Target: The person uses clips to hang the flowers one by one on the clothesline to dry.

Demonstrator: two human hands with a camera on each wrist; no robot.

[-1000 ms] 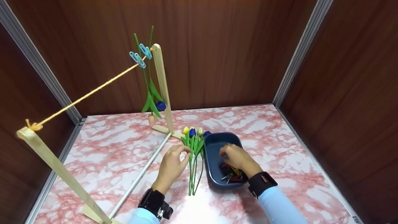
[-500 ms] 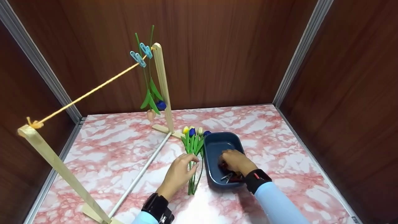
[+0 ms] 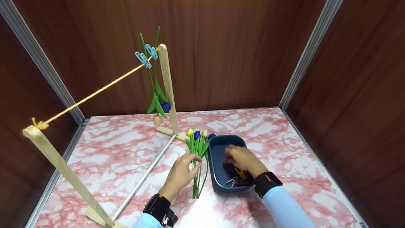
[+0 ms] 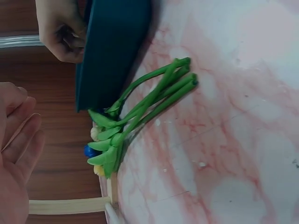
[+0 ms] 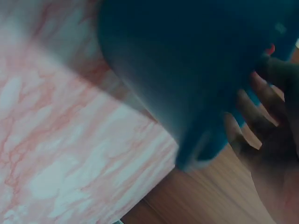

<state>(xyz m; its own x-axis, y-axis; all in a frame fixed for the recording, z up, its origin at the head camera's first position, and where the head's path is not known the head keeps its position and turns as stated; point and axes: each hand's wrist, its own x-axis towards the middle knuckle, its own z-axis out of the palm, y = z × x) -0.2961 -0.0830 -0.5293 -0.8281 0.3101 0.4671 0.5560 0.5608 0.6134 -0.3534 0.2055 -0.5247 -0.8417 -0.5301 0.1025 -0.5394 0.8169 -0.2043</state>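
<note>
My right hand (image 3: 243, 160) is inside the dark blue tub (image 3: 218, 174), fingers curled. A small red bit, apparently a clothespin (image 5: 270, 48), shows at its fingertips in the right wrist view; most of it is hidden. Several clothespins (image 3: 233, 181), among them grey, yellow and red ones, lie at the tub's near end. My left hand (image 3: 180, 174) hovers beside the tulip stems (image 3: 196, 183), its fingers loosely bent with nothing between them. Those artificial tulips (image 4: 110, 144) lie bunched left of the tub, with yellow, blue and whitish heads.
A wooden stand holds a yellow cord (image 3: 104, 87) between two posts, the far one (image 3: 167, 85) behind the tulips. Blue clothespins (image 3: 144, 59) pin two upside-down tulips (image 3: 157, 101) near its far end. A white rod (image 3: 145, 177) joins the bases. Brown panels surround the marbled table (image 3: 278, 142).
My right hand dipped lower among the clothespins half a second ago and has now risen slightly. My left hand has shifted a little right and nearer, over the tulip stems.
</note>
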